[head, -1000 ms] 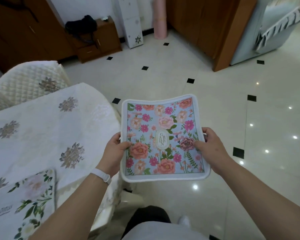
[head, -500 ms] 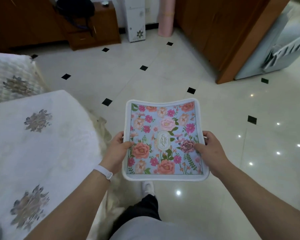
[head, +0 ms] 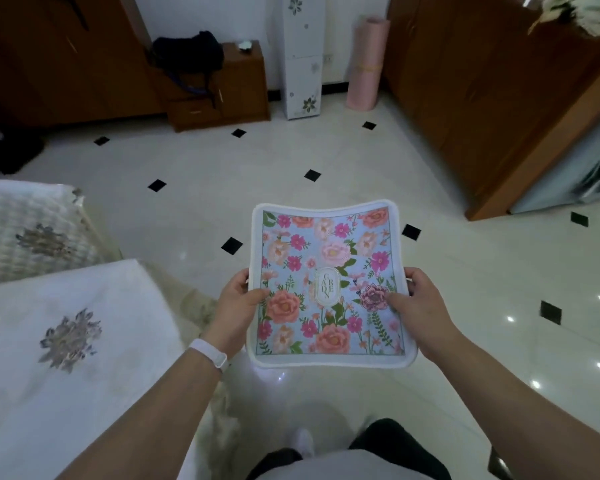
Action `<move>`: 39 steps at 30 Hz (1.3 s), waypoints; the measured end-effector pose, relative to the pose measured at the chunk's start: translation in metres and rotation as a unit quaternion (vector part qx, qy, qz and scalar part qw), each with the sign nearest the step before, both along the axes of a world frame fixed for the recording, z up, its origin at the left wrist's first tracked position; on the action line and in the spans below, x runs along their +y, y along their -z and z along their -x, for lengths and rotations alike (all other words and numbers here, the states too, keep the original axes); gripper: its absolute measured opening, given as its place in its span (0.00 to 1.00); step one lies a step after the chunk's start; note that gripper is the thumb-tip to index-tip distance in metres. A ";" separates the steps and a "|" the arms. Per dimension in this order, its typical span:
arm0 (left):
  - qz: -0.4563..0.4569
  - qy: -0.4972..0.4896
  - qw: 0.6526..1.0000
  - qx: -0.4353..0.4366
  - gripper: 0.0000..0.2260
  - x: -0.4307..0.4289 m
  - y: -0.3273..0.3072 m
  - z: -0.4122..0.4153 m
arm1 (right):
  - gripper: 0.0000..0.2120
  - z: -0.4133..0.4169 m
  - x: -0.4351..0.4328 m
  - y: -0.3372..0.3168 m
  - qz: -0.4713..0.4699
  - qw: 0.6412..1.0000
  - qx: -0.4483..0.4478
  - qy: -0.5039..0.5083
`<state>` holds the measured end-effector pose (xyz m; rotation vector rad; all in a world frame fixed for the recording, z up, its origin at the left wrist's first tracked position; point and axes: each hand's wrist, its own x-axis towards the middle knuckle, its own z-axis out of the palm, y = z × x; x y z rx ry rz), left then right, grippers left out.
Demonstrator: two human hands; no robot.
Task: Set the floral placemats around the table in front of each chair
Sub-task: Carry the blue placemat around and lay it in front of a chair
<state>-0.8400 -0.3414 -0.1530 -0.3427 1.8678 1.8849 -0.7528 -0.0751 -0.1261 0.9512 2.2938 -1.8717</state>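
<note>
Both hands hold one placemat (head: 329,282) up in the air over the floor (head: 326,161), to the right of the table (head: 66,393). The left hand (head: 238,303) is closed on the mat's left edge, with the thumb on top and the fingers tucked under. The right hand (head: 418,306) is closed on the right edge the same way, its thumb pressing on a dark pink flower.

The mat is nearly square with round corners and a soft white border. It bends a little, and its far edge dips in the middle. It is light blue with pink, peach and red flowers, green leaves, and a small oval label in the middle.

The table wears a white cloth with grey flower shapes. A chair (head: 32,230) with a quilted cover stands behind it. The floor is shiny pale tile with little black squares. A white band (head: 208,353) sits on the left wrist.
</note>
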 end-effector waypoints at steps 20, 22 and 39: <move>0.047 -0.305 0.951 0.007 0.12 0.063 -0.013 0.181 | 0.12 0.336 0.059 0.003 0.037 0.959 0.034 -0.278; 0.038 -0.327 0.944 0.008 0.13 0.047 -0.017 0.189 | 0.12 0.362 0.039 0.004 0.045 0.948 0.031 -0.313; -0.037 -0.514 0.857 0.011 0.13 -0.179 0.027 0.325 | 0.12 0.596 -0.238 0.012 0.005 0.875 -0.001 -0.484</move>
